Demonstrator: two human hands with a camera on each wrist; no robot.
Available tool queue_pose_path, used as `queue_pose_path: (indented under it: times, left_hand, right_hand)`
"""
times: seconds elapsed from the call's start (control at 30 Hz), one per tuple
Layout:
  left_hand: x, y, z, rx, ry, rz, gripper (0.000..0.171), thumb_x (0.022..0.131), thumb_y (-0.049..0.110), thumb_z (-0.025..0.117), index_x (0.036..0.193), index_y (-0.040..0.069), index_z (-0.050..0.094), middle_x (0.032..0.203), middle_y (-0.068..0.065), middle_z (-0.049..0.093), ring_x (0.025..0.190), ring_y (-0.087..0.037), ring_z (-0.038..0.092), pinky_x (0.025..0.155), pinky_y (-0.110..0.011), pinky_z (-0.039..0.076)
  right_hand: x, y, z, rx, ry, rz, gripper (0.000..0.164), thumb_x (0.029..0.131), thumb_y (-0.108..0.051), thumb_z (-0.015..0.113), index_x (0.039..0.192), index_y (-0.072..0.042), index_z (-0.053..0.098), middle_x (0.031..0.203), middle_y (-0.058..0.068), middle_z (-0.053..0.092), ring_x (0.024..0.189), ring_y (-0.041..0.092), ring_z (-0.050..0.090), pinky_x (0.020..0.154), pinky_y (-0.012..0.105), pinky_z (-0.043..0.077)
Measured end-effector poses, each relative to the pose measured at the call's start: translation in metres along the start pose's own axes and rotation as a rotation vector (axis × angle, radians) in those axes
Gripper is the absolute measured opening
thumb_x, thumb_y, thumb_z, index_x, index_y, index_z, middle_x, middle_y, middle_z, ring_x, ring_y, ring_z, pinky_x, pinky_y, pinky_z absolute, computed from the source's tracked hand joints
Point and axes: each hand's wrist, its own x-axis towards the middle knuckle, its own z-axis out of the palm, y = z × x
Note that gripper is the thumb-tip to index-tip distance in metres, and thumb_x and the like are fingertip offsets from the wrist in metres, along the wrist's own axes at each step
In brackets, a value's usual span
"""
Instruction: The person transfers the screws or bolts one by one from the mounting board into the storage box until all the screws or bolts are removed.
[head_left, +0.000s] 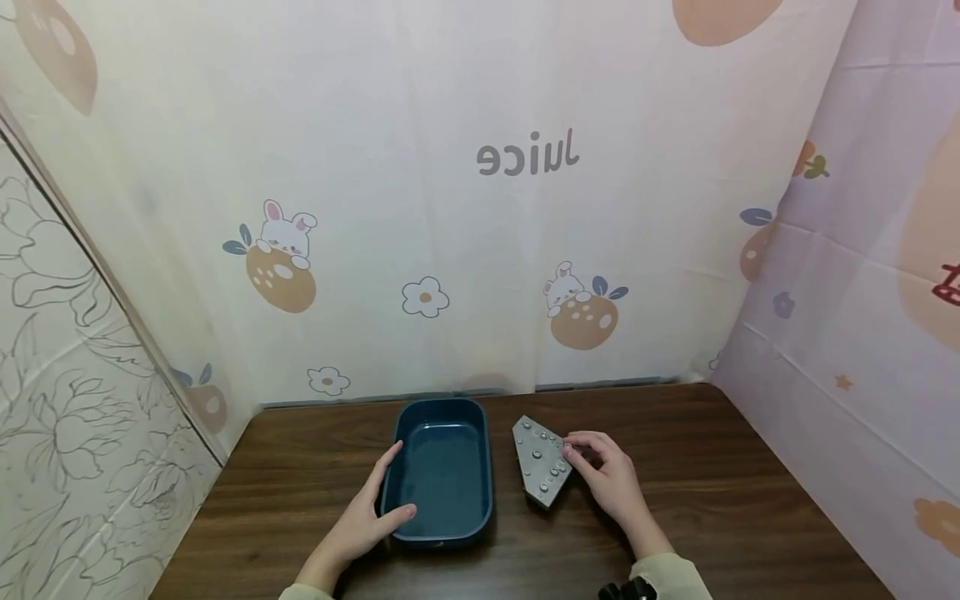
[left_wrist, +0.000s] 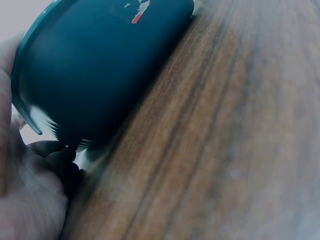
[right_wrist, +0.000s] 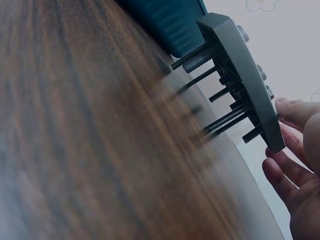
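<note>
A dark blue rectangular tray (head_left: pixel 442 475) lies on the wooden table. My left hand (head_left: pixel 362 515) holds its left side, the thumb over the rim and more fingers curled under the rim in the left wrist view. To the right of the tray, a grey angular metal plate (head_left: pixel 534 460) carries several bolts, whose threaded shanks (right_wrist: pixel 227 117) stick out below it toward the table. At the plate's right edge my right hand (head_left: pixel 609 475) pinches a bolt head (head_left: pixel 567 448) between thumb and index finger. The fingertips partly hide that bolt.
The brown wooden table (head_left: pixel 697 500) reaches back to a printed curtain (head_left: pixel 480 250). Another printed curtain (head_left: pixel 870 333) hangs along the right side, and a floral panel (head_left: pixel 67 400) stands at the left. The tray's wall bears a small torn sticker (left_wrist: pixel 141 11).
</note>
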Motion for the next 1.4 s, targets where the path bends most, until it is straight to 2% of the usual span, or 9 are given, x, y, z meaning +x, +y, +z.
queue_pose_path:
  times: [0.13,0.43,0.73,0.9,1.03,1.13,1.4]
  left_hand:
    - [-0.001,-0.001,-0.001,0.012,0.004,-0.01,0.089,0.094,0.034,0.072,0.162,0.035,0.015,0.167,0.006,0.014,0.151,-0.033,0.014,0.11,-0.075,0.016]
    - [0.0,0.001,-0.001,0.007,-0.015,0.031,0.089,0.095,0.03,0.071,0.163,0.032,0.013,0.168,0.002,0.012,0.152,-0.038,0.01,0.108,-0.077,0.015]
    - [0.0,-0.001,0.0,-0.011,-0.01,0.026,0.089,0.095,0.03,0.071,0.163,0.033,0.013,0.168,0.004,0.012,0.152,-0.034,0.011,0.11,-0.076,0.013]
    - [0.001,-0.002,0.0,-0.022,-0.021,0.028,0.088,0.096,0.03,0.07,0.163,0.033,0.012,0.168,0.005,0.012,0.152,-0.034,0.01,0.11,-0.076,0.014]
    - [0.003,-0.001,0.001,-0.026,-0.026,0.03,0.088,0.096,0.03,0.07,0.163,0.032,0.012,0.168,0.005,0.011,0.153,-0.033,0.01,0.11,-0.075,0.015]
    - [0.003,-0.001,0.001,-0.028,-0.027,0.022,0.088,0.096,0.031,0.07,0.163,0.034,0.013,0.168,0.006,0.012,0.152,-0.033,0.01,0.11,-0.075,0.015]
    - [0.001,-0.003,0.0,-0.032,-0.019,0.012,0.088,0.095,0.031,0.071,0.163,0.034,0.014,0.168,0.007,0.013,0.152,-0.032,0.01,0.11,-0.075,0.015]
  right_hand:
    - [0.0,0.0,0.001,-0.005,-0.007,0.002,0.019,0.094,-0.032,0.072,0.11,-0.023,0.075,0.12,-0.008,0.065,0.103,0.01,0.062,0.083,0.027,0.054]
    - [0.001,-0.001,0.0,-0.013,-0.002,-0.001,0.02,0.095,-0.031,0.072,0.112,-0.021,0.075,0.125,-0.006,0.066,0.11,0.011,0.062,0.09,0.028,0.052]
    - [0.006,-0.009,-0.001,0.019,0.002,0.019,0.02,0.095,-0.031,0.072,0.111,-0.018,0.074,0.132,-0.003,0.063,0.12,0.017,0.06,0.094,0.038,0.053]
    - [0.009,-0.013,-0.002,0.006,0.024,-0.015,0.024,0.094,-0.031,0.072,0.112,-0.015,0.075,0.133,-0.004,0.064,0.118,0.017,0.062,0.094,0.043,0.053]
    - [0.012,-0.02,-0.004,-0.014,0.04,-0.033,0.023,0.094,-0.033,0.073,0.111,-0.017,0.075,0.134,-0.007,0.064,0.12,0.015,0.06,0.095,0.042,0.052]
    - [0.013,-0.027,-0.004,-0.005,0.042,-0.033,0.023,0.093,-0.035,0.073,0.109,-0.019,0.075,0.133,-0.008,0.064,0.12,0.013,0.06,0.095,0.04,0.052]
    - [0.014,-0.045,0.005,0.074,0.045,-0.062,0.021,0.092,-0.031,0.076,0.108,-0.018,0.077,0.131,-0.01,0.064,0.117,0.012,0.062,0.094,0.048,0.052]
